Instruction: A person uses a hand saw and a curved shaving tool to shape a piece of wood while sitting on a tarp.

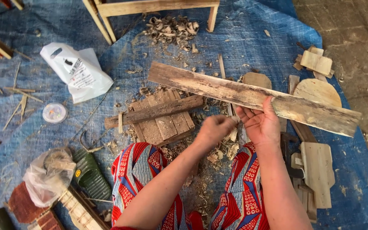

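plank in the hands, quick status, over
Right hand grips weathered plank from below, held level. Left hand closed at its near edge; contents unclear. Small pallet and shavings on blue tarp underneath.

Viewpoint: a single head-worn camera, aimed steeply down over the lap.
Facing: forward across a blue tarp [30,127] spread on the ground.
Nearness: close, both forearms filling the lower centre.
Edges: the frame's corners are possibly slightly bent by the lens.
Shared views: only one view is given.
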